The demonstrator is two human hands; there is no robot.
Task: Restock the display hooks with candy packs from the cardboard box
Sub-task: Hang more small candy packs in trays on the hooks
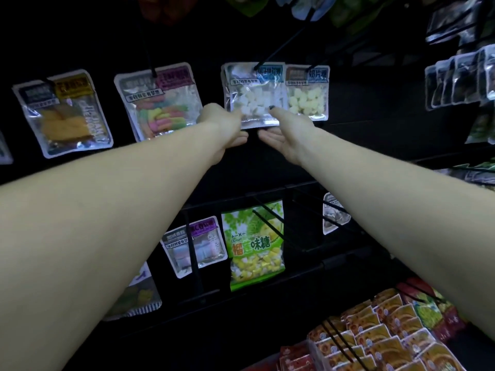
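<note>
A clear pack of white cube candies (253,95) hangs on a black hook (270,56) in the upper row of the dark display wall. My left hand (223,127) grips its lower left corner, thumb over the front. My right hand (288,129) holds its lower right corner, a dark-nailed thumb pressed on the front and the fingers underneath. Both arms are stretched out toward it. No cardboard box is in view.
Along the same row hang a yellow-piece pack (308,93), a rainbow gummy pack (160,100) and a mango-slice pack (65,113). Below hang a green durian candy bag (254,245) and a pastel pack (195,245). Red and gold packets (375,333) crowd the bottom right hooks.
</note>
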